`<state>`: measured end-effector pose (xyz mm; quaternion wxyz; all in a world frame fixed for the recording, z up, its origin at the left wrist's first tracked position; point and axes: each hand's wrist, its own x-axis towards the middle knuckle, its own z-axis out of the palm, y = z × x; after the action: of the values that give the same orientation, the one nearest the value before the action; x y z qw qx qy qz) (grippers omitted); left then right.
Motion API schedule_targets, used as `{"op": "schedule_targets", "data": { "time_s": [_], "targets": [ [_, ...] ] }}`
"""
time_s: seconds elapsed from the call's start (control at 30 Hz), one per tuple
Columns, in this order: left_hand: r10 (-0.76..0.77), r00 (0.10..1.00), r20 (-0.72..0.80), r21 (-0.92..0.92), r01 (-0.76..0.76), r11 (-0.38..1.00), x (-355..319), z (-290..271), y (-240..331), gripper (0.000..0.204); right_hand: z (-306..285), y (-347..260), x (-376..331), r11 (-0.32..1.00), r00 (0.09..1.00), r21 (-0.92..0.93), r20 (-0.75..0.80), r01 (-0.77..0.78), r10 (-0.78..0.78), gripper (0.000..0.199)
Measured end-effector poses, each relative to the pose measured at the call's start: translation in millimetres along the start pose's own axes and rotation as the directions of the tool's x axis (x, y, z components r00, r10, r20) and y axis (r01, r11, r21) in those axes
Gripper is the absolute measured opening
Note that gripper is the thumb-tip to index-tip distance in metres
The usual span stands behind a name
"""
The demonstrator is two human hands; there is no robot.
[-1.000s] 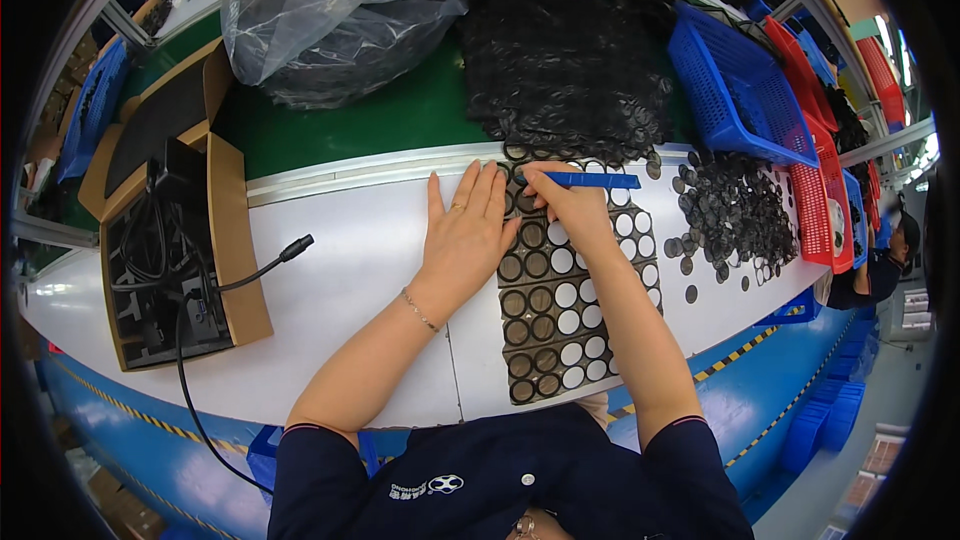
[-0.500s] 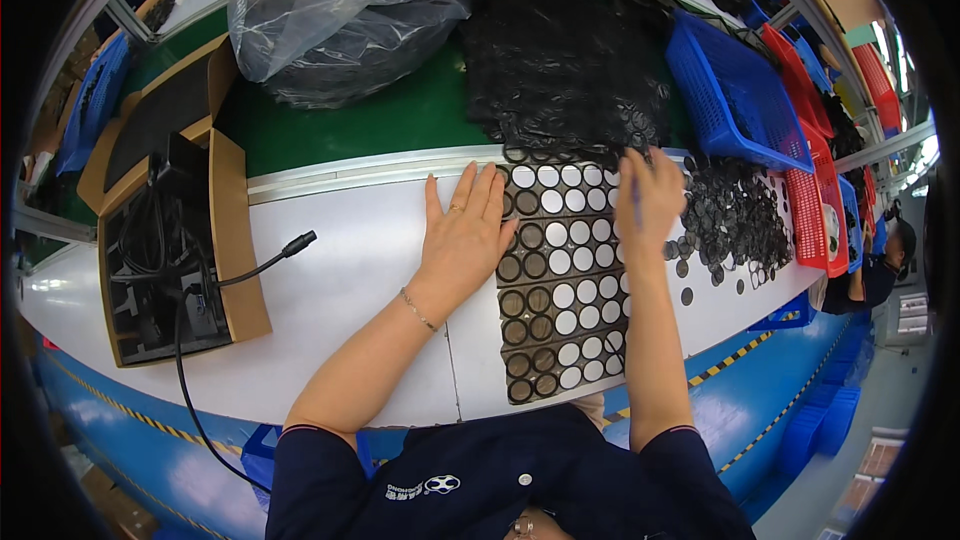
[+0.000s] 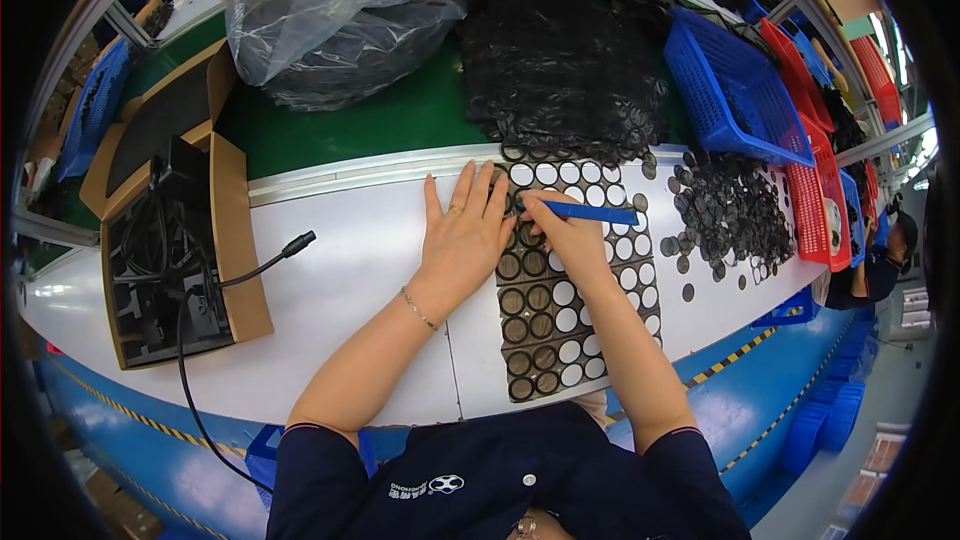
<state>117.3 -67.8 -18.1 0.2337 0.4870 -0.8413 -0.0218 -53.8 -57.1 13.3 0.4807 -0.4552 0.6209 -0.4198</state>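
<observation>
A black die-cut foam sheet [image 3: 575,315] full of round holes and discs lies on the white table [image 3: 340,285] in front of me. My left hand [image 3: 465,235] lies flat with fingers spread on the sheet's upper left edge, a thin bracelet at its wrist. My right hand [image 3: 562,232] grips a blue pen-like tool [image 3: 590,211] held sideways, fingertips pressed on the discs near the sheet's top. A loose pile of punched black discs [image 3: 735,215] lies to the right of the sheet.
A stack of black perforated sheets [image 3: 560,70] sits on the green belt behind. A plastic bag of black material [image 3: 340,10] is at back left. A cardboard box with cables [image 3: 165,260] stands left. Blue basket [image 3: 730,90] and red baskets [image 3: 820,200] stand right.
My right hand moved from the disc pile at the right back left onto the top of the sheet, beside my left hand. The left hand stayed flat in place.
</observation>
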Motion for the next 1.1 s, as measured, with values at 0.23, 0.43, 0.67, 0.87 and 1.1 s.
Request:
{"op": "schedule_targets", "data": {
  "time_s": [0.23, 0.43, 0.67, 0.87, 1.1],
  "targets": [
    [-0.003, 1.000, 0.006, -0.016, 0.003, 1.000, -1.6, -0.3, 0.2, 0.054, 1.4, 1.6, -0.3, 1.000, 1.000, 0.018, -0.015, -0.010, 0.011, 0.028],
    [0.006, 0.999, 0.034, 0.021, -0.007, 1.000, -0.6, -2.2, 1.3, 0.053, 6.5, 27.8, 6.8, 0.576, 0.702, -0.570, 0.002, 0.586, -0.712, 0.019],
    [-0.015, 0.997, 0.069, 0.018, 0.014, 1.000, 2.6, -3.8, 2.9, 0.053, -118.7, 19.6, 27.3, 0.340, 0.553, -0.897, -0.138, 0.281, -0.822, 0.024],
    [-0.011, 0.998, 0.063, 0.033, 0.009, 0.999, -0.2, 1.7, 1.2, 0.052, -150.5, 33.1, -5.2, 0.897, 0.827, -0.369, -0.404, 0.242, -0.390, 0.031],
    [0.001, 0.997, 0.083, 0.043, -0.004, 0.999, 0.0, -0.4, 1.0, 0.052, -186.8, 37.6, 12.7, 0.324, 0.443, -0.946, -0.282, 0.020, -0.851, 0.020]
  ]
}}
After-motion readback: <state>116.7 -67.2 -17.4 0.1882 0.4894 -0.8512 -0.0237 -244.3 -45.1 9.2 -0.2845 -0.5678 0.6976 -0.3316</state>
